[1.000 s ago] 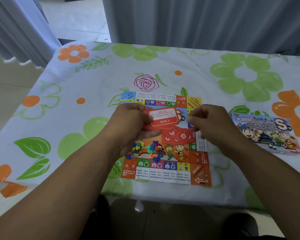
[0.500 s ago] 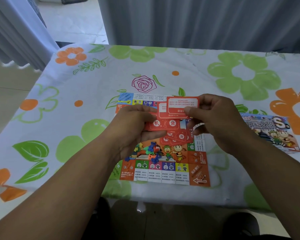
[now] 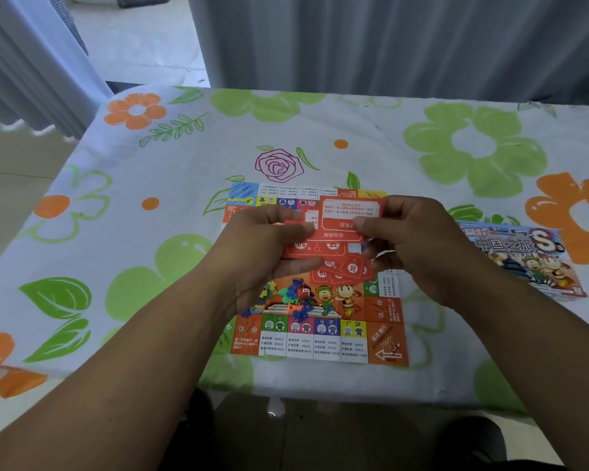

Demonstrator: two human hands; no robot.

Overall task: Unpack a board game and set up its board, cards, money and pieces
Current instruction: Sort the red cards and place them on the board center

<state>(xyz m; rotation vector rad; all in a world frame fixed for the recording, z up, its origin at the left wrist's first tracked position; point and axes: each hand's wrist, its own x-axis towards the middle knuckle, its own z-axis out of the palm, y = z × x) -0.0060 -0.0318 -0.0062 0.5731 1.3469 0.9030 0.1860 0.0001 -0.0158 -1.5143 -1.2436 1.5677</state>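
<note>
The colourful game board (image 3: 385,341) lies flat on the flowered tablecloth, partly under my hands. My left hand (image 3: 262,253) grips a small stack of red cards (image 3: 306,251) above the board. One red card (image 3: 349,215) is pinched between the thumb and fingers of my right hand (image 3: 412,246), face up, overlapping the stack. More red cards (image 3: 347,271) lie fanned on the board's middle. A heap of small plastic pieces (image 3: 298,297), blue, green and orange, sits on the board below my left hand.
The game's box (image 3: 531,260) lies on the table to the right of the board. The table's front edge (image 3: 320,396) runs just below the board. Grey curtains hang behind the table, and the floor shows at the left.
My right hand has taken one red card off the stack and lifted it to the stack's upper right. My left hand keeps the stack almost in the same place.
</note>
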